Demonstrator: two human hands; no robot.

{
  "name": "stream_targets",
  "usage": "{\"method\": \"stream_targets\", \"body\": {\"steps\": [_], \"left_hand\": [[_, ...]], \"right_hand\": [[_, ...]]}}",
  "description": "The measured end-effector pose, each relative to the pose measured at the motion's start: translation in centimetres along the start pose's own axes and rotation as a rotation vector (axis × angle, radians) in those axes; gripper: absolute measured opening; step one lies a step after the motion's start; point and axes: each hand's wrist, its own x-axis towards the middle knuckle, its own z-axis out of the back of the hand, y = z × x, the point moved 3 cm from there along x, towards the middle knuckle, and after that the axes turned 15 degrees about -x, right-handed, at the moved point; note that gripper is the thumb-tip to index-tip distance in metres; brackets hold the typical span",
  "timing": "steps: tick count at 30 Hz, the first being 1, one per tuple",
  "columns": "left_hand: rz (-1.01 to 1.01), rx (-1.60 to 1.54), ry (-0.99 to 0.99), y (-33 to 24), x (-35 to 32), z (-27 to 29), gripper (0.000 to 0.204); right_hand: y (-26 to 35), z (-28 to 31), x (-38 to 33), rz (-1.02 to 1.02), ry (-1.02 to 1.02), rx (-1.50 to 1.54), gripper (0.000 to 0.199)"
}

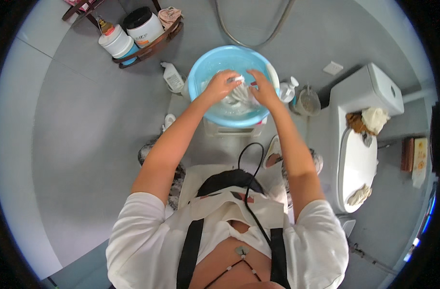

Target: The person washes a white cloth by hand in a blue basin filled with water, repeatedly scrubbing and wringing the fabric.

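Note:
A round light-blue basin (199, 65) holds sudsy water and a wet, bunched white cloth (238, 97). Over its middle, my left hand (222, 85) pinches a raised fold of the cloth between thumb and fingers. The rest of the cloth trails down into the water. My right hand (262, 89) is at the right side of the cloth with its fingers curved and apart, and I see nothing gripped in it. Whether its fingertips touch the cloth is hard to tell.
The basin sits on a pale stool (229, 131). A white bottle (172, 77) stands left of it, a pump bottle (288, 89) right. A toilet (358, 159) with cloths on it is at the right, a shelf (155, 47) with tubs at far left. A black cable (251, 173) hangs before me.

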Motion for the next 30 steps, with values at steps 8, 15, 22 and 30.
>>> {"method": "stream_targets", "body": {"steps": [8, 15, 22, 30], "left_hand": [[-0.057, 0.012, 0.056, -5.5, -2.9, -0.1, 0.019], [0.005, -0.075, -0.100, -5.5, -5.2, 1.6, 0.037], [0.063, -0.150, -0.263, -3.2, -7.1, 2.7, 0.060], [-0.089, 0.005, -0.279, -4.4, -7.0, 1.9, 0.050]], "right_hand": [[4.6, 1.6, 0.7, -0.134, 0.577, -0.238, 0.034], [5.4, 3.7, -0.3, -0.455, 0.385, 0.446, 0.028], [9.2, 4.8, 0.2, -0.377, 0.331, 0.656, 0.023], [12.3, 6.3, 1.3, -0.300, 0.321, 0.893, 0.019]]}}
